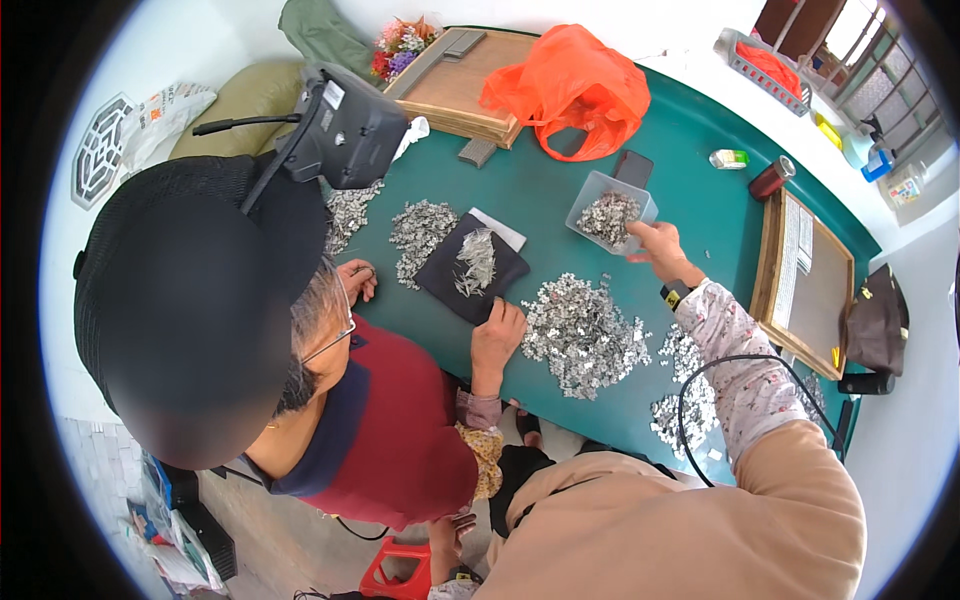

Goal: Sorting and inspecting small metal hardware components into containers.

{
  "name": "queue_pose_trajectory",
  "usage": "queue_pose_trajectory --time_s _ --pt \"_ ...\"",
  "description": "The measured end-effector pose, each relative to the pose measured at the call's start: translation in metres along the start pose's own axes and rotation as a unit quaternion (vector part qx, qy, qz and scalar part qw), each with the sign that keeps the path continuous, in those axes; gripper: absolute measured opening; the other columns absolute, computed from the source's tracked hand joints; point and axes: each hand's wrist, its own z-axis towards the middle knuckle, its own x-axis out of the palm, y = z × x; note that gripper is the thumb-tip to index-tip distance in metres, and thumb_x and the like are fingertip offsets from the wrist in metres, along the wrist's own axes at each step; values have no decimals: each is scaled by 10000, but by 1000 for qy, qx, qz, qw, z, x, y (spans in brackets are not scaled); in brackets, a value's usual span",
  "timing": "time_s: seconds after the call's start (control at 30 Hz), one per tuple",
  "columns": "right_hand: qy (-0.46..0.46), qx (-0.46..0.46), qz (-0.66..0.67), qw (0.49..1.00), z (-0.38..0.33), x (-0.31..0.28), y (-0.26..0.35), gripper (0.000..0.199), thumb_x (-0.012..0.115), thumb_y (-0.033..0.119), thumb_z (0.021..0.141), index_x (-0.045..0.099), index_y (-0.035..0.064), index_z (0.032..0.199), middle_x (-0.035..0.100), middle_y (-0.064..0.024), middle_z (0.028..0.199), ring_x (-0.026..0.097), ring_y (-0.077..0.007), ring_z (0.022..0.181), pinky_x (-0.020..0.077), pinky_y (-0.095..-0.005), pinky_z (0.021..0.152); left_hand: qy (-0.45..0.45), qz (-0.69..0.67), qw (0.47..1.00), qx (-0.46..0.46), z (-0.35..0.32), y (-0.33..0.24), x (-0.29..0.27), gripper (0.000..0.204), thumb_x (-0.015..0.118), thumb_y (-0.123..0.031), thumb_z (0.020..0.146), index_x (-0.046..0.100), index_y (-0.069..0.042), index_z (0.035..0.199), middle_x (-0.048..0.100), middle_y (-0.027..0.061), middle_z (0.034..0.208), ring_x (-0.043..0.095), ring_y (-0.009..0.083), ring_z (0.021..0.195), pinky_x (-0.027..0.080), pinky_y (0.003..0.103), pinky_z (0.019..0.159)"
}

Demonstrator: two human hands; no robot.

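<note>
My right hand [660, 250] reaches over the table and grips the near right corner of a clear plastic box [588, 190], with the thumb at its rim. Small silvery metal pieces [608, 215] lie inside the box. Down beside a red plastic stool [392, 568] is my left hand [447, 537], its fingers loosely apart and nothing seen in them. A large heap of small metal pieces [585, 335] lies on the green table [690, 140] just in front of me.
A co-worker's hands [497, 335] rest by a dark cloth [440, 270] bearing thin metal pieces. More heaps [422, 235] lie nearby. Wooden-framed boards [815, 280], an orange-red bag [580, 80], a dark phone [632, 168] and a red can [772, 177] stand around. A black cable [690, 400] crosses my sleeve.
</note>
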Motion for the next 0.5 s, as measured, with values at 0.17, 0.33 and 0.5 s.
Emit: queue_pose_trajectory --time_s 0.17,0.33,0.5 --pt "12 -2 -20 1000 -3 5 7 483 723 271 739 593 -135 964 517 -113 889 539 -210 779 571 -350 539 -6 2 1000 -16 9 4 -2 277 471 -151 902 509 -22 1145 647 183 933 682 322 737 571 389 599" --pt "17 5 -29 999 -8 9 11 479 720 266 743 597 -129 982 551 -135 927 544 -202 786 564 -344 532 -8 -14 1000 -7 15 3 3 353 483 -208 908 449 -62 1227 642 223 969 677 348 753 578 437 638" --pt "25 14 -28 999 -2 0 3 466 711 241 753 588 -130 1008 578 -140 965 580 -206 816 562 -333 543 -8 -10 1000 -9 11 -5 11 293 486 -170 895 525 -38 1153 656 132 897 691 302 726 564 353 570"
